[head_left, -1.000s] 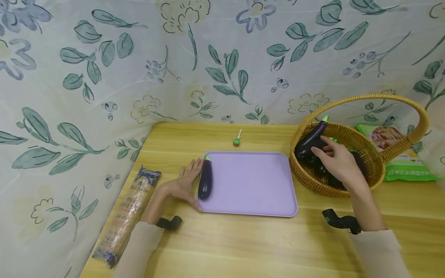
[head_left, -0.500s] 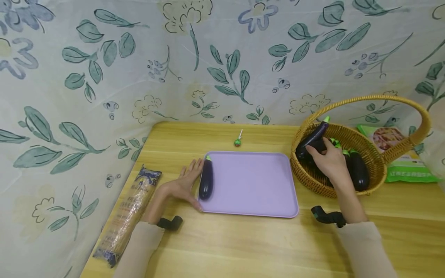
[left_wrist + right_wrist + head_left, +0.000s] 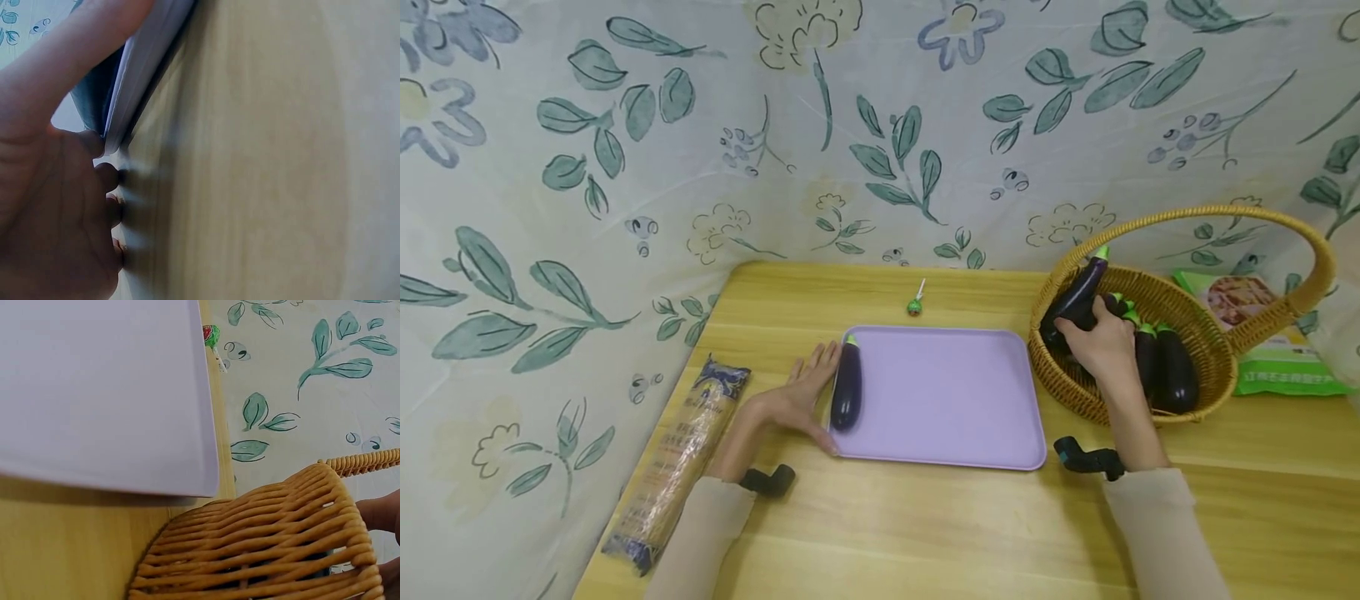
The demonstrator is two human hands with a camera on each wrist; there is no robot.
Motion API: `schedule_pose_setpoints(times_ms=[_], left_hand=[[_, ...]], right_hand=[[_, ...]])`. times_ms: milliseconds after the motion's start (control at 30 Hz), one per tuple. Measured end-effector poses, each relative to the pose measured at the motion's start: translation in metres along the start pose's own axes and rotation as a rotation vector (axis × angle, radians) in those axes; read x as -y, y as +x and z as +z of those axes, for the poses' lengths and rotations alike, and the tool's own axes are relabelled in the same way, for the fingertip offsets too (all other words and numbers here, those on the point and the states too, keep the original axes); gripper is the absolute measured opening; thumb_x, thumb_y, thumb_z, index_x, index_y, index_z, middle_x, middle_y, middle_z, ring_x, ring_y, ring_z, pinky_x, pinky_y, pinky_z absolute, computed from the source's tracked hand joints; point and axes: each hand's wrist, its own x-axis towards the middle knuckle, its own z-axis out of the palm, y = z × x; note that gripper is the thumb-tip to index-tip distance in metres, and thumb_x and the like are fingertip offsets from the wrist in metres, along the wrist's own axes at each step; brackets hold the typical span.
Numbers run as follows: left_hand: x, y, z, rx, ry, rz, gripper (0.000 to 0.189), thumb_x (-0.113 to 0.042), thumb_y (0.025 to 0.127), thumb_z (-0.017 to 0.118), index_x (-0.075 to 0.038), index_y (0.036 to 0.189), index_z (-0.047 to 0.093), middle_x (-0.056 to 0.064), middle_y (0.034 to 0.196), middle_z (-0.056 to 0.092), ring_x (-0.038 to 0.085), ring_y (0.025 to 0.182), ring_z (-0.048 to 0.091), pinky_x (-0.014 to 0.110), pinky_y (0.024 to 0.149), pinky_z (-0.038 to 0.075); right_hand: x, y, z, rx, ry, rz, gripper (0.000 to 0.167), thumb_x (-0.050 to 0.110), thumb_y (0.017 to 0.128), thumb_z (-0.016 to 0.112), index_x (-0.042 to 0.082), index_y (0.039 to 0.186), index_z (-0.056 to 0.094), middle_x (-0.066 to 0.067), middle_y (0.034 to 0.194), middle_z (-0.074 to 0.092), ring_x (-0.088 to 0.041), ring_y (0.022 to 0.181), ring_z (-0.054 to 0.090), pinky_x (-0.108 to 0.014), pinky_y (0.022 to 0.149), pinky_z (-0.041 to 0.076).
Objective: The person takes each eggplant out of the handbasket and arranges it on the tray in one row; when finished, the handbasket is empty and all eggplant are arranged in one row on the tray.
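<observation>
My left hand (image 3: pixel 792 404) rests beside the lilac tray (image 3: pixel 943 396), fingers spread along its left edge and thumb at the near left corner. Just inside that edge lies one dark purple eggplant (image 3: pixel 847 387). In the left wrist view, the fingertips meet the tray's side. My right hand (image 3: pixel 1107 343) reaches into the wicker basket (image 3: pixel 1078 402) at the right. Its thumb and fingers grip a glossy eggplant (image 3: pixel 1081 292) whose green stem leans up over the far left rim. Several more eggplants (image 3: pixel 1177 371) lie right of that hand. Only some fingers show past the weave in the right wrist view.
A lollipop (image 3: pixel 914 306) lies behind the tray. At the left is a long plastic pack of noodles (image 3: pixel 681 467). A green food bag (image 3: pixel 1288 367) sits behind the basket, whose tall handle (image 3: pixel 1210 212) arches above it. A floral cloth (image 3: pixel 895 125) hangs at the back.
My right hand has shifted left inside the basket, off the right-hand eggplants and onto the one at the left rim. My left hand and the tray have stayed in place.
</observation>
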Motion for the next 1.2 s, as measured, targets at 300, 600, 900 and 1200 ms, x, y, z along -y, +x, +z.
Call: schedule_pose_setpoints(times_ms=[300,600,900,1200], left_hand=[[-0.003,0.002,0.000,0.004,-0.002,0.008,0.164,-0.051,0.056,0.099,-0.007,0.163,-0.017,0.017,0.171,-0.024,0.038,0.159,-0.023,0.061,0.128,-0.014],[-0.003,0.001,-0.001,-0.001,-0.003,0.003,0.165,-0.051,0.055,0.099,-0.006,0.163,-0.017,0.018,0.171,-0.024,0.038,0.158,-0.023,0.062,0.128,-0.013],[0.001,0.001,0.000,-0.006,-0.011,0.020,0.165,-0.054,0.055,0.098,-0.005,0.163,-0.017,0.019,0.170,-0.024,0.041,0.158,-0.024,0.064,0.127,-0.015],[0.003,0.001,0.001,-0.005,-0.015,0.017,0.167,-0.059,0.053,0.097,-0.008,0.163,-0.018,0.019,0.170,-0.025,0.040,0.158,-0.024,0.063,0.127,-0.015]], right_hand=[[-0.007,-0.005,-0.003,0.035,0.157,-0.018,0.082,0.036,0.107,0.049,0.015,0.165,-0.006,-0.038,0.143,0.045,-0.022,0.078,0.078,-0.031,0.081,0.065],[-0.015,-0.011,-0.013,0.114,0.265,-0.039,0.078,0.034,0.109,0.045,0.022,0.165,-0.007,-0.037,0.148,0.029,-0.009,0.078,0.071,-0.031,0.083,0.065],[-0.022,-0.026,-0.028,0.162,0.299,-0.061,0.080,0.035,0.108,0.050,0.026,0.165,-0.005,-0.039,0.163,0.010,0.002,0.078,0.071,-0.031,0.083,0.065],[-0.031,-0.052,-0.043,0.215,0.350,-0.141,0.075,0.030,0.109,0.053,0.027,0.166,0.004,-0.028,0.152,0.023,-0.008,0.082,0.075,-0.034,0.082,0.066]])
